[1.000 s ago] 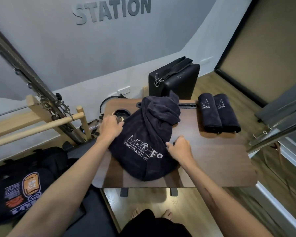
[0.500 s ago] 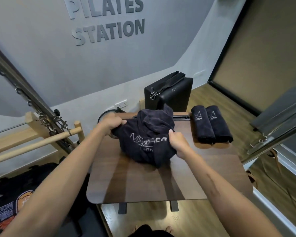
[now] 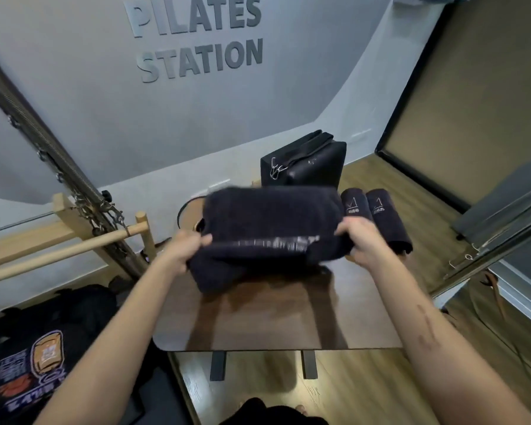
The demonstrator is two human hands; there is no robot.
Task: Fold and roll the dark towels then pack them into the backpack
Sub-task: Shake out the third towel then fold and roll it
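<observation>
A dark towel [image 3: 267,222] with white lettering hangs stretched wide above the brown table [image 3: 276,320], blurred by motion. My left hand [image 3: 187,248] grips its left edge and my right hand [image 3: 357,237] grips its right edge. Two rolled dark towels [image 3: 374,216] with white logos lie side by side at the table's far right. A black boxy bag [image 3: 307,164] stands upright behind the table. A black backpack [image 3: 34,357] with an orange patch lies low at the left.
A wooden bar and metal spring frame [image 3: 74,240] stand to the left of the table. A grey wall with lettering rises behind. A metal-framed structure [image 3: 488,240] slants along the right. Wooden floor [image 3: 350,394] lies below the table's near edge.
The crumpled towel has been lifted off the table and pulled out wide between both hands, which moved apart. The view tilted up toward the wall.
</observation>
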